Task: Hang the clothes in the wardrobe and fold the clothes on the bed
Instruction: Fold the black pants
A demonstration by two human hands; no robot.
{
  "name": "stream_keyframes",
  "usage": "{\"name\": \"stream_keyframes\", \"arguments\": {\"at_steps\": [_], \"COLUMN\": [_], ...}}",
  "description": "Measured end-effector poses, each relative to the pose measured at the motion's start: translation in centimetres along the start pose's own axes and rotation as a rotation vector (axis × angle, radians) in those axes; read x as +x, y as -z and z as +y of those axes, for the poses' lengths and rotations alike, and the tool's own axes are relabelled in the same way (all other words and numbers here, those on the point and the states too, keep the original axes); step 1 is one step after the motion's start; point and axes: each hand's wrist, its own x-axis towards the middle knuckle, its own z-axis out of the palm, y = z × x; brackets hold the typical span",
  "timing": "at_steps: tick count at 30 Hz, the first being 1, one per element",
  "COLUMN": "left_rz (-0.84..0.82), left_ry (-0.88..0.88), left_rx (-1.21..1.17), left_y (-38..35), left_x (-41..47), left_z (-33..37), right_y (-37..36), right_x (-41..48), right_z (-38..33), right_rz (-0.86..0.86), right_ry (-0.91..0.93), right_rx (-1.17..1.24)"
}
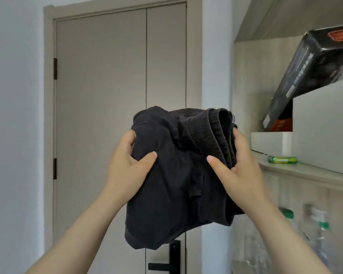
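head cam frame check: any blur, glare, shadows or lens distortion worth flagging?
Head view: soft, even light, no hard shadows; black garment and both the left hand and right hand sharp; bottles lower right smeared by blur; slight sheen on the black box; wide-angle stretch slants the shelf at the right edge.

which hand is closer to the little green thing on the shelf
Right. The right hand grips the black garment just left of the green object on the shelf. The left hand grips the garment's other side, farther left.
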Motion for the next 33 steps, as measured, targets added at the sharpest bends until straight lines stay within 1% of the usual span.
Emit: {"name": "stream_keyframes", "arguments": {"at_steps": [8,16,19,22,24,27,30,33], "left_rz": [-0.105,-0.259,-0.366,-0.493,-0.56,-0.636,-0.706,-0.726], "left_ry": [-0.067,-0.14,-0.174,-0.199,-0.215,-0.212,-0.216,-0.272], "left_rx": [-0.174,-0.374,-0.486,-0.584,-0.636,-0.749,-0.813,-0.873], "left_y": [-5.6,-7.1,-7.7,-8.3,-8.6,-9.4,-10.7,-11.9], "left_x": [-0.7,-0.8,-1.2,-2.1,-3.2,-5.1,-7.0,-9.2], "left_z": [0.4,1.8,2.3,2.8,3.3,4.5,6.6,9.5], "right_y": [5.7,8.2,8.7,9.2,9.6,10.7,12.4,14.8], "right_x": [-2.2,-5.2,-7.2,-9.7,-11.6,-14.2,-16.1,-18.0], "right_z": [-1.0,-4.5,-6.0,-7.7,-9.1,-11.6,-14.0,-16.2], "right_rz": [0.075,0.214,0.303,0.39,0.433,0.495,0.528,0.535], "right_ry": [-0.002,-0.022,-0.032,-0.083,-0.109,-0.167,-0.208,-0.227], "right_rx": [-0.176,-0.265,-0.35,-0.415,-0.499,-0.576,-0.666,-0.735]}}
